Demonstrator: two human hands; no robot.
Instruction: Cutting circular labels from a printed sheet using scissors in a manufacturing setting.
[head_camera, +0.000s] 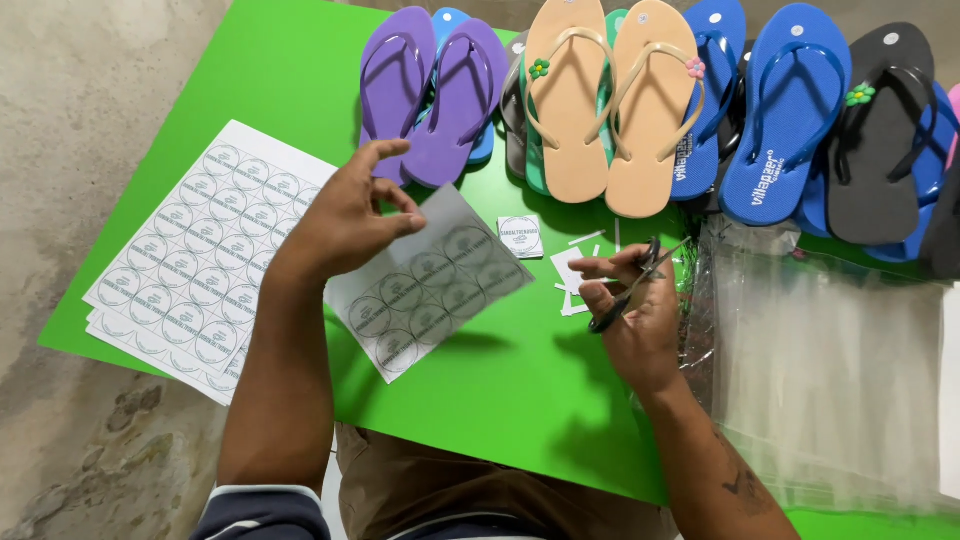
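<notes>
My left hand (352, 215) holds a cut piece of paper (430, 280) printed with round labels, lifted above the green table (500, 390); its thumb and fingers pinch the sheet's upper left edge. My right hand (635, 315) grips black-handled scissors (630, 285), blades pointing up and right, beside small white paper scraps (572, 272). One cut square label (520, 236) lies on the table between the hands.
A stack of full label sheets (190, 260) lies at the table's left. Rows of flip-flops run along the far edge: purple (430, 90), tan (610, 100), blue (780, 110), black (880, 130). Clear plastic bags (820, 370) lie at the right.
</notes>
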